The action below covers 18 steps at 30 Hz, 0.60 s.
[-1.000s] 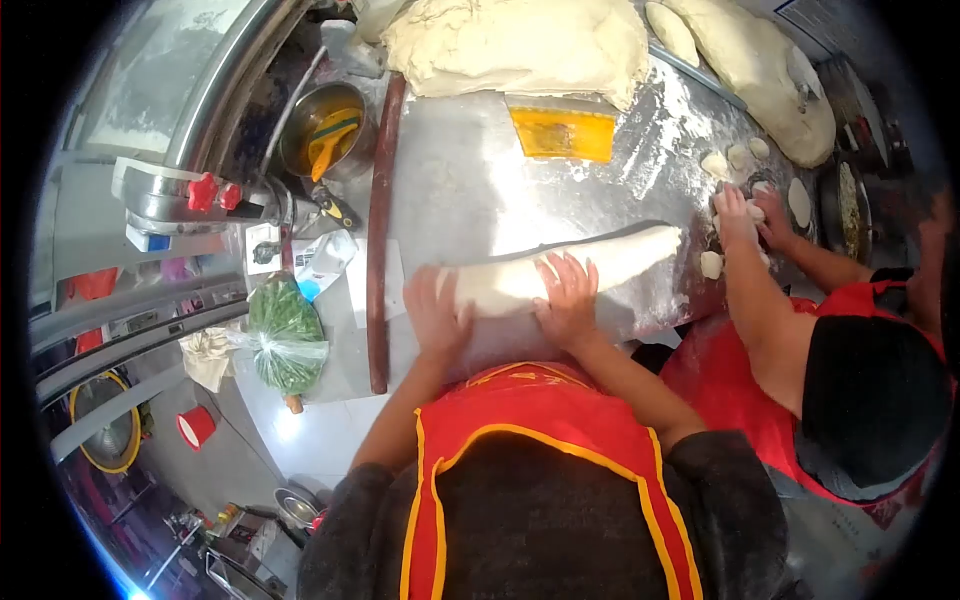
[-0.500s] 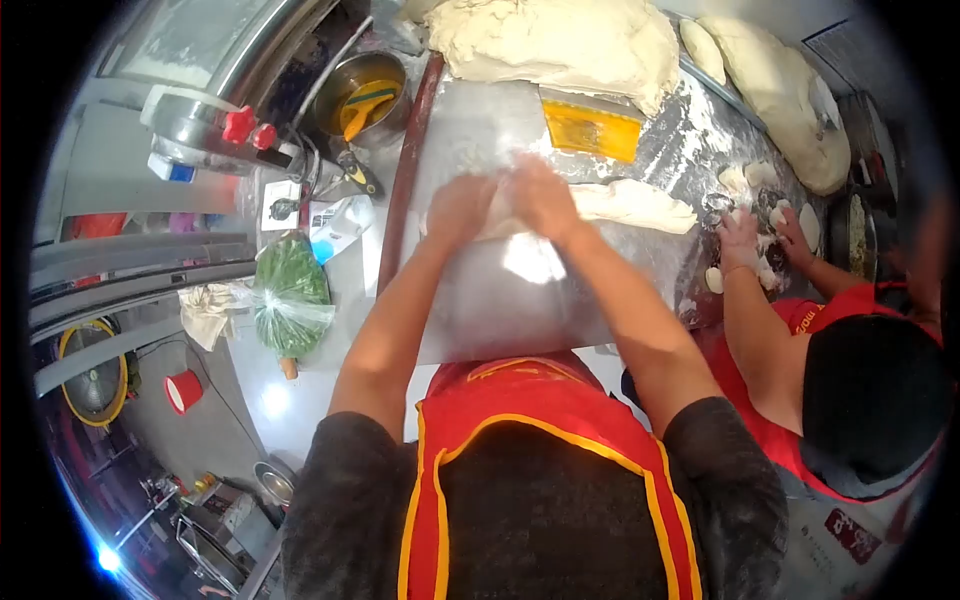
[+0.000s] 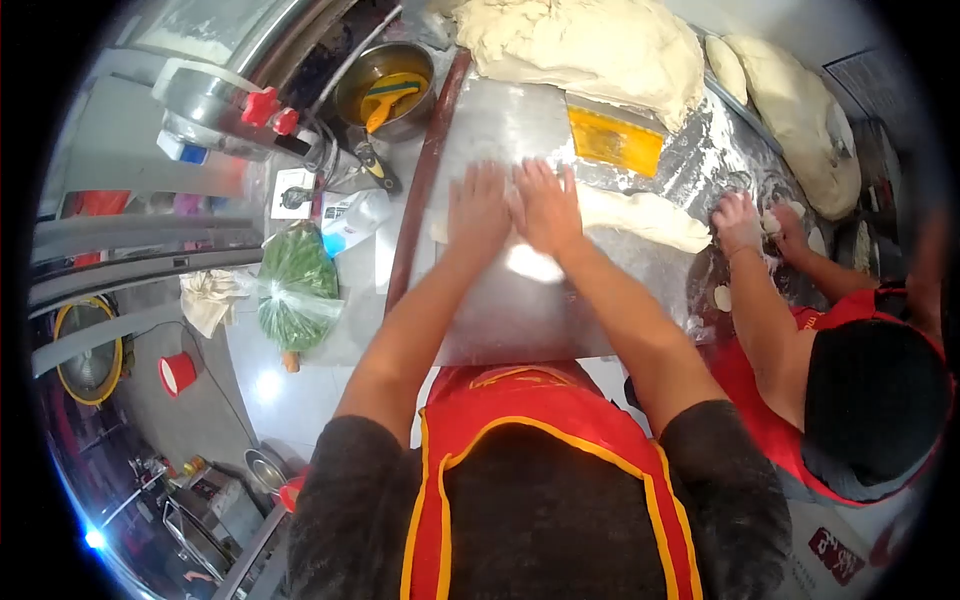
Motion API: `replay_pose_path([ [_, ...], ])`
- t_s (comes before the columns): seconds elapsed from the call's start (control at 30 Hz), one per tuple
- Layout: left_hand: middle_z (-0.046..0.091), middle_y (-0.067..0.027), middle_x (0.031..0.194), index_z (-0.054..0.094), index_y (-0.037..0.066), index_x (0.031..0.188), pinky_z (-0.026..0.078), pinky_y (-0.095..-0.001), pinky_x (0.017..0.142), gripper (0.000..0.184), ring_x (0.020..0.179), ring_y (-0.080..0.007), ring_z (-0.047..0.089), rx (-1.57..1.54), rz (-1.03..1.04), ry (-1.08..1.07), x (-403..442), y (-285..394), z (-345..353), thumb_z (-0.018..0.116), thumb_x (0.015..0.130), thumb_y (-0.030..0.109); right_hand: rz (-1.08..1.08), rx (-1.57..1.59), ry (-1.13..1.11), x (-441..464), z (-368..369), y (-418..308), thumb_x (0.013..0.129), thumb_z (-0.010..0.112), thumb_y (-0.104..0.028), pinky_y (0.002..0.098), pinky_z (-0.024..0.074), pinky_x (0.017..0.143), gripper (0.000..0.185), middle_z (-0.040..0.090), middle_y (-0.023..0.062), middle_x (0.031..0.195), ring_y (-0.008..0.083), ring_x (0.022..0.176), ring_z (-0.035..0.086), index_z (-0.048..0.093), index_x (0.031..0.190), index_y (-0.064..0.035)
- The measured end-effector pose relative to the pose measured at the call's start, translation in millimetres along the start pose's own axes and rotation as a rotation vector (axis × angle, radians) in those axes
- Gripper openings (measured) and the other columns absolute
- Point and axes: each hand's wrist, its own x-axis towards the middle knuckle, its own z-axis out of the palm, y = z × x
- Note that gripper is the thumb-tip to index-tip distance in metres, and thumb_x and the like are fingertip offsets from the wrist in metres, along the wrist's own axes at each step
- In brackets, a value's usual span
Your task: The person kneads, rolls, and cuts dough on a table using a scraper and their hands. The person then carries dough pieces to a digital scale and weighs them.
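On the metal worktop, a long roll of dough (image 3: 640, 215) lies crosswise in front of me. My left hand (image 3: 480, 205) rests palm down over the roll's left end, fingers stretched away from me. Beside it, my right hand (image 3: 547, 208) presses flat on the same roll with its fingers somewhat spread. The dough under both palms is mostly hidden; its right part shows beyond my right hand. Just past the roll is a yellow dough scraper (image 3: 615, 142), near a large mass of dough (image 3: 585, 50).
A co-worker's hands (image 3: 738, 225) handle small dough pieces at the right. At the left stand a metal pot (image 3: 425, 115) with a yellow-handled brush and a bag of greens (image 3: 300, 290). A dark red strip (image 3: 425, 185) edges the worktop.
My hands have gone from bent and blurred to flat with fingers stretched forward on the dough. The whole view has shifted slightly right. The co-worker's hands have moved a little.
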Motion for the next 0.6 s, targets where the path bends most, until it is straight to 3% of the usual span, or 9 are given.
replay_pose_path([
  [0.1,0.037,-0.0094,0.145,0.038,0.011,0.14,0.022,-0.0501,0.11,0.054,0.135,-0.031,0.031,0.15,-0.082,0.182,33.6,-3.0,-10.0,0.049,0.088,0.021,0.096,-0.048,0.221,31.6,8.5,1.3,0.093,0.046,-0.035,0.0556,0.0186,0.108,0.048,0.043,0.0117,0.14,0.0315,0.131,0.035,0.046,0.131,-0.0064],
  [0.2,0.041,-0.0118,0.142,0.042,0.011,0.137,0.023,-0.0533,0.107,0.05,0.132,-0.032,0.034,-0.189,0.06,-0.201,7.1,-1.1,-35.5,0.049,0.089,0.024,0.052,0.014,0.043,-7.4,1.3,-5.7,0.093,0.044,-0.041,0.0574,0.0185,0.107,0.049,0.048,0.0139,0.134,0.0315,0.127,0.039,0.052,0.127,-0.0065],
  [0.27,0.047,-0.0131,0.136,0.047,0.011,0.133,0.027,-0.0532,0.105,0.047,0.126,-0.0343,0.041,-0.185,0.268,0.071,-48.9,-1.2,-27.1,0.053,0.087,0.021,-0.078,0.083,0.156,-53.7,-12.6,-9.8,0.088,0.054,-0.039,0.0561,0.0222,0.105,0.045,0.054,0.0133,0.124,0.0316,0.119,0.044,0.057,0.119,-0.0069],
  [0.33,0.049,-0.013,0.133,0.049,0.01,0.13,0.03,-0.0526,0.103,0.048,0.121,-0.0342,0.045,-0.205,0.354,0.104,-104.6,3.5,-36.3,0.057,0.084,0.02,-0.081,0.189,0.108,-107.0,-38.2,-20.9,0.083,0.06,-0.032,0.0562,0.0231,0.106,0.041,0.055,0.014,0.12,0.0317,0.117,0.046,0.058,0.115,-0.0074],
  [0.37,0.048,-0.0129,0.133,0.049,0.009,0.13,0.031,-0.0519,0.103,0.049,0.121,-0.0337,0.046,-0.221,0.349,0.127,-124.9,8.8,-38.0,0.056,0.084,0.02,-0.072,0.268,0.048,-125.7,-44.9,-23.3,0.082,0.062,-0.029,0.0562,0.023,0.106,0.039,0.055,0.014,0.12,0.0316,0.117,0.047,0.059,0.114,-0.0078],
  [0.47,0.048,-0.0134,0.133,0.048,0.006,0.13,0.034,-0.0498,0.101,0.048,0.12,-0.0324,0.047,-0.206,0.325,0.176,-143.5,21.0,-27.9,0.054,0.083,0.019,-0.115,0.265,0.194,-143.3,-36.7,-22.4,0.079,0.064,-0.022,0.0561,0.0217,0.107,0.039,0.055,0.0136,0.122,0.0313,0.121,0.045,0.059,0.114,-0.0067],
  [0.53,0.049,-0.0145,0.131,0.049,0.004,0.127,0.035,-0.0485,0.099,0.046,0.12,-0.0318,0.048,-0.122,0.28,0.179,-134.3,33.3,-10.8,0.052,0.083,0.017,-0.09,0.204,0.143,-133.2,-25.7,-30.2,0.08,0.06,-0.024,0.0542,0.0202,0.109,0.041,0.053,0.0139,0.126,0.03,0.125,0.044,0.058,0.116,-0.004],
  [0.6,0.05,-0.0159,0.13,0.049,0.004,0.125,0.037,-0.0473,0.097,0.044,0.12,-0.0311,0.047,-0.149,0.165,-0.01,-102.9,31.9,-10.7,0.051,0.083,0.016,-0.1,0.16,0.168,-108.4,-11.7,-22.4,0.081,0.058,-0.027,0.0531,0.0203,0.109,0.043,0.052,0.0145,0.128,0.0293,0.127,0.043,0.058,0.116,-0.0025],
])
